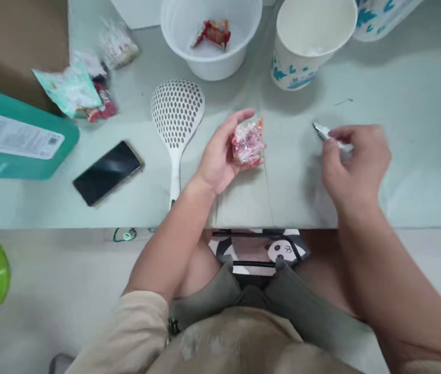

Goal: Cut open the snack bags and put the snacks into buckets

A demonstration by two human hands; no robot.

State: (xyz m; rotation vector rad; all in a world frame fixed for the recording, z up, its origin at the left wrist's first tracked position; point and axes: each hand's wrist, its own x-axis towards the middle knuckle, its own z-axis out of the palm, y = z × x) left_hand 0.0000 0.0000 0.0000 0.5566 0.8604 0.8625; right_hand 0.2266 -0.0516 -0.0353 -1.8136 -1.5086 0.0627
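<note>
- A pale green table surface is stretching across the view, with the person sitting at its near edge.
- At the far left, a teal container with a white label is reaching in over the table.
- A white tub is standing at the back, holding a few red wrapped pieces.
- To its right, a paper cup with blue leaf prints is standing near a similarly printed item, partly cut off.
- A white perforated skimmer is lying in front of the tub, its handle pointing toward the person.
- The right hand is hovering over the table, well apart from the left, thumb and fingers pinching a slim tool.
- The left hand is turning its palm inward, thumb and fingers curling around a clear-wrapped bundle.
- A dark phone is lying left of the skimmer.
- A mint-coloured packet is resting behind the phone.
- The clear-wrapped bundle, showing red and orange, is sitting within the left hand's grasp, right of the skimmer.
- The slim tool is pointing its metal tip leftward; blur is hiding its exact kind.
</note>
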